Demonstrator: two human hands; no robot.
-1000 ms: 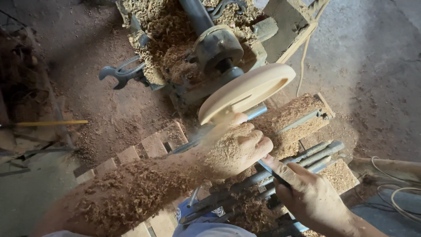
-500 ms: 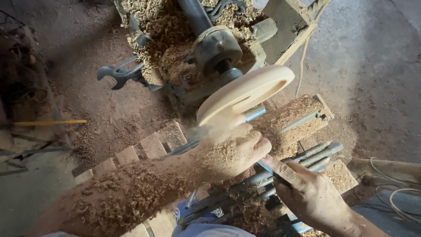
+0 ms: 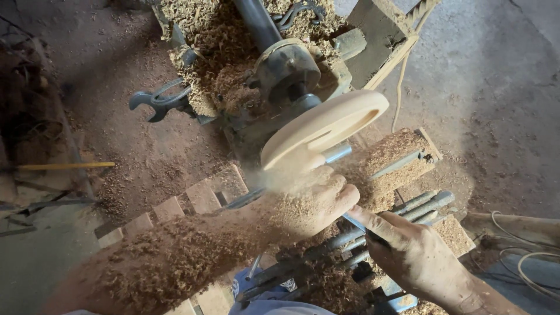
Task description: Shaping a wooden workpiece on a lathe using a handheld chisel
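Observation:
A pale round wooden disc (image 3: 326, 125) is mounted on a lathe's metal chuck (image 3: 286, 70). My left hand (image 3: 309, 201), coated in wood shavings like the whole forearm, is closed over the front of a long metal turning tool (image 3: 356, 221) just below the disc's edge, where dust sprays off. My right hand (image 3: 408, 251) grips the same tool further back, near its handle. The tool's tip is hidden behind my left hand.
Wood shavings heap over the lathe bed (image 3: 216, 52) and a wooden block (image 3: 391, 160). A large spanner (image 3: 157, 102) lies at the left. Several metal rods (image 3: 420, 204) lie under my hands. A wooden slatted piece (image 3: 175, 204) and cables (image 3: 525, 256) sit on the dusty floor.
Both hands have stayed on the tool at the disc's lower edge, shifting only slightly. More dust is flying off below the disc.

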